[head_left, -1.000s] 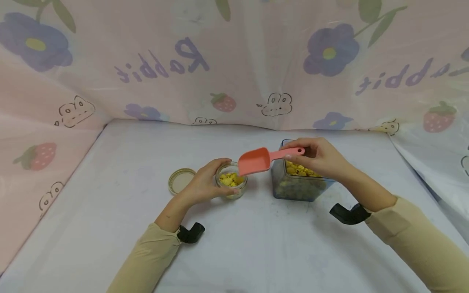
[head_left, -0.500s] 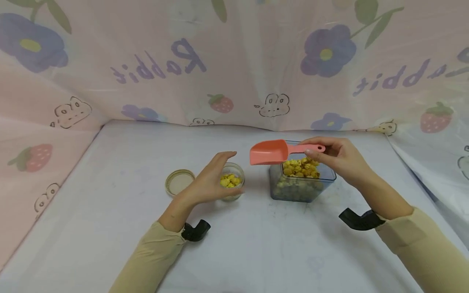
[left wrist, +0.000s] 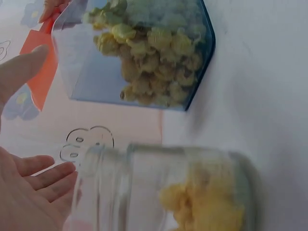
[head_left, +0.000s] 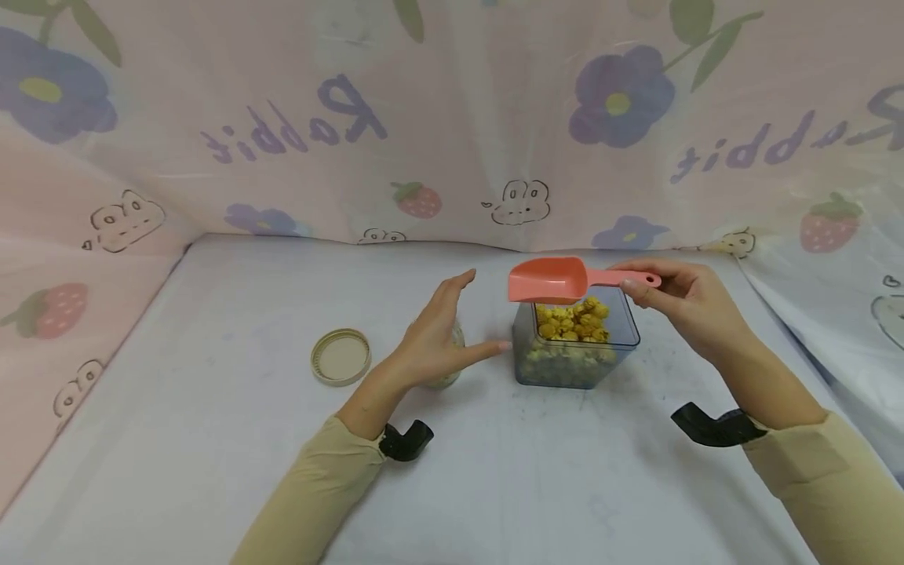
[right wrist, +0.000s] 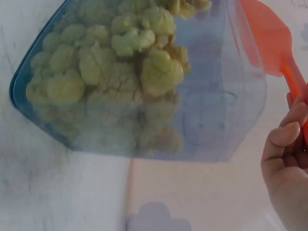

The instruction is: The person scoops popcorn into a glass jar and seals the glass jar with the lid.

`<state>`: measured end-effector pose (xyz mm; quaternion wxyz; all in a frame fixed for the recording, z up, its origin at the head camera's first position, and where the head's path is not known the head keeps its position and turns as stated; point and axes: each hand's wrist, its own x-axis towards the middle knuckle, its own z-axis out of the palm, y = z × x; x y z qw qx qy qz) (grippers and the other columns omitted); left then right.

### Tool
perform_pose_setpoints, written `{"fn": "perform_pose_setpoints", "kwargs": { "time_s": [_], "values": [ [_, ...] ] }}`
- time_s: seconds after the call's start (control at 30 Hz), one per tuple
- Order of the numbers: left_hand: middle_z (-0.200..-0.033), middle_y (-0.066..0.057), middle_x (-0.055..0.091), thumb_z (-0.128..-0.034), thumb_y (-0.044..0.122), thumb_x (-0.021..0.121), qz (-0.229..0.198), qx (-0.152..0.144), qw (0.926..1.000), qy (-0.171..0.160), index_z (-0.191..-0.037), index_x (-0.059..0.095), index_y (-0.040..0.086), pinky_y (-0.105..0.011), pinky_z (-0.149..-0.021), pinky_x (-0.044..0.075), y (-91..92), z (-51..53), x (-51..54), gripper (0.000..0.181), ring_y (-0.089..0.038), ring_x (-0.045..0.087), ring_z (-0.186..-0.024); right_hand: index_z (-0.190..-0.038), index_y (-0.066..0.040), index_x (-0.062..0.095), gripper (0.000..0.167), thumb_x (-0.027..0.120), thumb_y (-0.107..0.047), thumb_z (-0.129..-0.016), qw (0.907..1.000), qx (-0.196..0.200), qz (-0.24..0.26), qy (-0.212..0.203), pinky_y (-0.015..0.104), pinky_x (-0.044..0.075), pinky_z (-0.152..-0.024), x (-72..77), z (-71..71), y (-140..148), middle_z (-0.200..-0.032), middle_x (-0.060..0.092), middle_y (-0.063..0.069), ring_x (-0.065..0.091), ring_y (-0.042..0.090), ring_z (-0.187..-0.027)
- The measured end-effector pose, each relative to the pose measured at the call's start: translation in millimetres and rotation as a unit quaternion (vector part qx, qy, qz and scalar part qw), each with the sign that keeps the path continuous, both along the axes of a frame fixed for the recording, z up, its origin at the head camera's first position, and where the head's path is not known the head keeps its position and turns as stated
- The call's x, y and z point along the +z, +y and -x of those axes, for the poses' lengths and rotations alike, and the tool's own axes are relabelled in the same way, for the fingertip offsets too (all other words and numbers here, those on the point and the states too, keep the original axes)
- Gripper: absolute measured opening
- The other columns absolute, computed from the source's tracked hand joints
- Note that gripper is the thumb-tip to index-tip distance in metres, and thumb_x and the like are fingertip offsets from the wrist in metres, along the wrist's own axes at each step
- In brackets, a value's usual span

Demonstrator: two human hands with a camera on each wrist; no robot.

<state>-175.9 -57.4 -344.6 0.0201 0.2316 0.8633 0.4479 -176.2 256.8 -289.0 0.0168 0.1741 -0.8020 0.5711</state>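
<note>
In the head view the right hand [head_left: 695,302] pinches the handle of a pink scoop [head_left: 549,280], whose bowl is over the back left of a clear bluish container [head_left: 561,370] partly filled with yellow popcorn [head_left: 575,320]. The scoop bowl looks empty. The left hand [head_left: 434,341], fingers and thumb spread, is between the glass jar [head_left: 457,336] and the container, holding nothing. It hides most of the jar from above. Yellow popcorn pieces [left wrist: 207,207] show through the jar glass [left wrist: 149,183] in the left wrist view.
A round jar lid [head_left: 341,357] lies on the white tabletop [head_left: 212,424], left of the jar. Behind the table hangs a pink printed curtain [head_left: 438,118] with flowers, strawberries and lettering. Black curved pieces [head_left: 406,441] are at both wrists.
The left hand has let go of the jar and moved right, its fingers spreading. The right hand has carried the scoop right, from above the jar to above the container.
</note>
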Motion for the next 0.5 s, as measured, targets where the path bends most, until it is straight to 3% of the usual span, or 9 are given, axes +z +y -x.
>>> {"fn": "perform_pose_setpoints", "kwargs": {
  "time_s": [0.2,0.3,0.37,0.5],
  "values": [
    [-0.153,-0.004,0.029,-0.0777,0.041,0.078,-0.026,-0.01,0.9994,-0.023,-0.152,0.02,0.013,-0.043,-0.115,0.03,15.2,1.3,0.4,0.099,-0.019,0.028,-0.142,-0.11,-0.011,0.07,0.023,0.058,0.0,-0.093,0.9992,-0.03,-0.019,0.021,0.025,0.034,-0.059,-2.9,-2.5,12,-0.075,0.055,-0.007,0.046,0.011,-0.07],
    [-0.153,-0.004,0.029,-0.078,0.041,0.078,-0.034,-0.017,0.999,-0.025,-0.152,0.02,0.014,-0.043,-0.115,0.03,23.0,2.7,0.1,0.098,-0.018,0.029,-0.142,-0.109,-0.007,0.07,0.025,0.056,0.006,-0.092,0.999,-0.005,0.035,0.026,0.026,0.031,-0.059,-3.8,-2.4,18,-0.076,0.054,-0.005,0.046,0.011,-0.07],
    [-0.153,-0.003,0.029,-0.078,0.042,0.078,-0.035,-0.02,0.9988,-0.027,-0.152,0.019,0.015,-0.043,-0.114,0.031,27.4,4.0,0.1,0.098,-0.018,0.029,-0.142,-0.109,-0.001,0.068,0.026,0.053,0.011,-0.092,0.9956,0.033,0.083,0.029,0.029,0.027,-0.059,-4.0,-0.9,23,-0.077,0.052,-0.002,0.044,0.012,-0.07],
    [-0.153,-0.002,0.029,-0.0775,0.044,0.077,-0.033,-0.021,0.9989,-0.026,-0.152,0.02,0.017,-0.044,-0.113,0.033,34.4,6.9,-0.6,0.098,-0.019,0.031,-0.141,-0.107,0.001,0.067,0.026,0.05,0.014,-0.091,0.9928,0.057,0.098,0.038,0.032,0.023,-0.062,-3.1,1.6,31,-0.076,0.05,-0.001,0.043,0.012,-0.071]
  ]
}}
